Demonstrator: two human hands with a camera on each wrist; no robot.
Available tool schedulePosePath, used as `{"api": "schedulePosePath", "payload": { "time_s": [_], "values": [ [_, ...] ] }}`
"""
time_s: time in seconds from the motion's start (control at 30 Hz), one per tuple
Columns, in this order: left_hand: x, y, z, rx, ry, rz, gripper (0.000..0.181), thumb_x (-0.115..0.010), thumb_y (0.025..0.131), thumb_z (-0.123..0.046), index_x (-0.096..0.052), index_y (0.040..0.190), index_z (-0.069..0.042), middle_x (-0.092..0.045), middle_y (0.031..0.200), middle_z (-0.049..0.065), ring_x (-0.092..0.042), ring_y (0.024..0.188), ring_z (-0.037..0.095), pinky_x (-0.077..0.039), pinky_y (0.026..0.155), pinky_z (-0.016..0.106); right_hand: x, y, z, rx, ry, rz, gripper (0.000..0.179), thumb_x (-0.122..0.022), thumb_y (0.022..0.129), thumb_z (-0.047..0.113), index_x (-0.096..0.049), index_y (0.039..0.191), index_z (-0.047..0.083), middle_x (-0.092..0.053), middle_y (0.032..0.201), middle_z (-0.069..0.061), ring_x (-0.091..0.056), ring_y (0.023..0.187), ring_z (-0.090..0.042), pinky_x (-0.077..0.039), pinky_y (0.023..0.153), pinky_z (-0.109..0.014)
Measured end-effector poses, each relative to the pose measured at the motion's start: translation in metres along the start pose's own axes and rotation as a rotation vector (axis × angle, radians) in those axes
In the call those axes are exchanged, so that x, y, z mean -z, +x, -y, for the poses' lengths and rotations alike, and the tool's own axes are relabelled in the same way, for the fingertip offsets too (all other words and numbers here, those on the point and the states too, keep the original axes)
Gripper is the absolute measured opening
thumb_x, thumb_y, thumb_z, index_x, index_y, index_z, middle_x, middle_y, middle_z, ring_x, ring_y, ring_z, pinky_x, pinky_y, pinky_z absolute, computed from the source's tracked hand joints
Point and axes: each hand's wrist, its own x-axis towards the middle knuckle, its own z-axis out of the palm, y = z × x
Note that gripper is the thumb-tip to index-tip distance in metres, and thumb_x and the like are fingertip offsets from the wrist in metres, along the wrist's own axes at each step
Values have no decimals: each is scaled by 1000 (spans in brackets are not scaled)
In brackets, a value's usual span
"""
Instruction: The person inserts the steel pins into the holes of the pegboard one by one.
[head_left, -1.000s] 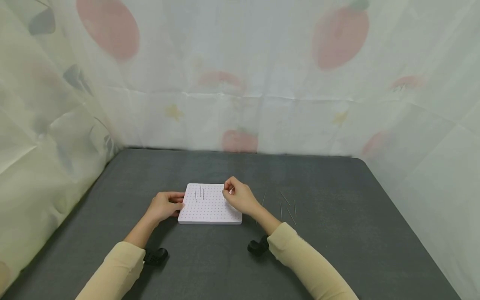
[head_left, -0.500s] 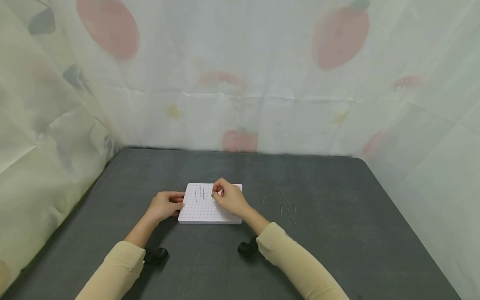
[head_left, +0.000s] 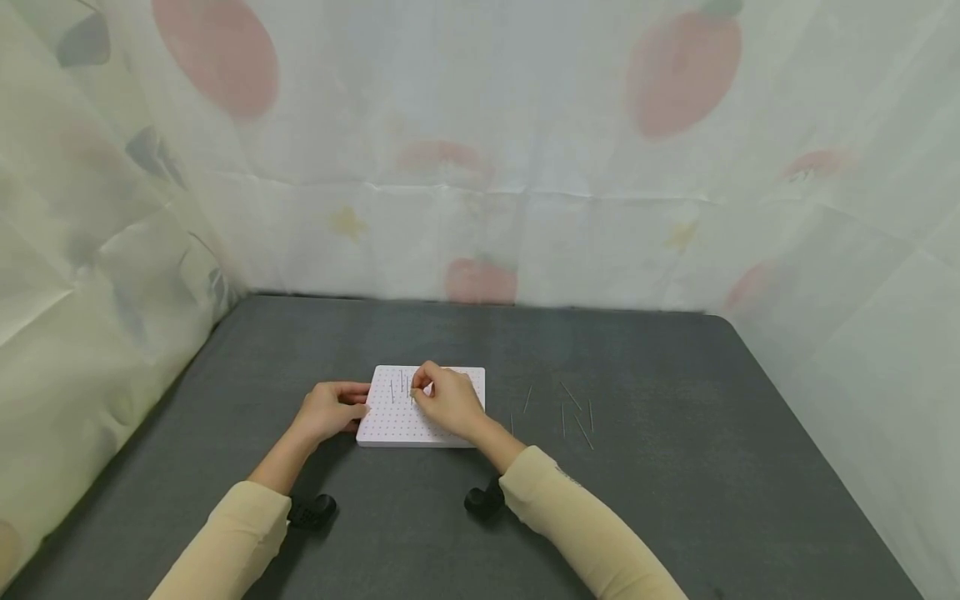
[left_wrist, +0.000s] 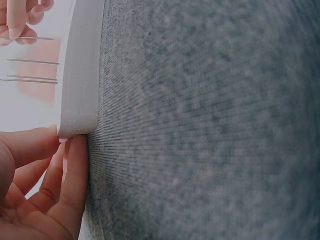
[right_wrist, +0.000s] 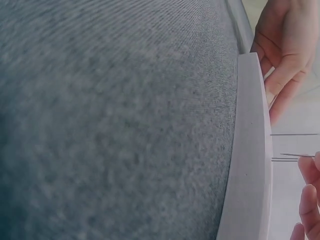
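Observation:
A white pegboard with rows of small holes lies on the dark table. My left hand grips its left edge, and in the left wrist view the thumb is at the top edge with the fingers against the side wall. Thumb and forefinger of my right hand pinch a thin metal needle, whose pointed end shows in the right wrist view. It is held over the board, close beside several needles that stand upright in the holes near the back left.
Several loose needles lie scattered on the grey table to the right of the board. Black wrist devices hang at both cuffs. A pale curtain with fruit prints encloses the back and sides.
My right hand has moved left across the board with the needle, from its right part to beside the standing needles. The left hand has stayed at the edge.

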Motion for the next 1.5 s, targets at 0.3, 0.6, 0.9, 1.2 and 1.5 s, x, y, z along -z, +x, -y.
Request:
{"api": "schedulePosePath", "payload": {
  "time_s": [0.3, 0.6, 0.9, 1.2, 1.5],
  "values": [
    [1, 0, 0, 5, -4, -1, 41, -63, 84, -7, -56, 124, -1, -63, 107, 17, -63, 79, 16, -56, 65, 31, -8, 1, 1, 20, -13, -9, 5, -63, 82, 18, -60, 85, 20, -65, 78, 12, -47, 58, 1, -35, 55, -15],
    [0, 1, 0, -13, -17, -3, 41, -63, 84, -6, -57, 123, 0, -63, 106, 18, -64, 78, 16, -56, 65, 31, -10, 2, 1, 38, -30, -8, 5, -63, 82, 17, -61, 86, 19, -65, 76, 11, -47, 57, 1, -34, 53, -15],
    [1, 0, 0, -20, -18, -1, 40, -63, 84, -5, -57, 123, 1, -64, 105, 18, -64, 79, 16, -56, 65, 31, -11, 2, 1, 64, -83, -6, 4, -62, 82, 19, -61, 85, 21, -65, 75, 14, -48, 58, 1, -36, 57, -18],
    [0, 0, 0, -9, -19, -5, 40, -63, 84, -5, -57, 123, 1, -63, 106, 18, -64, 79, 16, -56, 65, 31, -14, 1, 1, 35, -100, 30, 4, -61, 83, 22, -62, 86, 21, -61, 70, 16, -51, 63, 1, -35, 61, -20],
    [1, 0, 0, -7, -27, -4, 40, -64, 83, -5, -57, 122, 2, -63, 105, 18, -63, 79, 16, -56, 65, 32, -15, 1, 2, 45, -110, 30, 3, -63, 82, 22, -61, 84, 22, -61, 70, 15, -51, 63, 0, -34, 59, -20]
  ]
}}
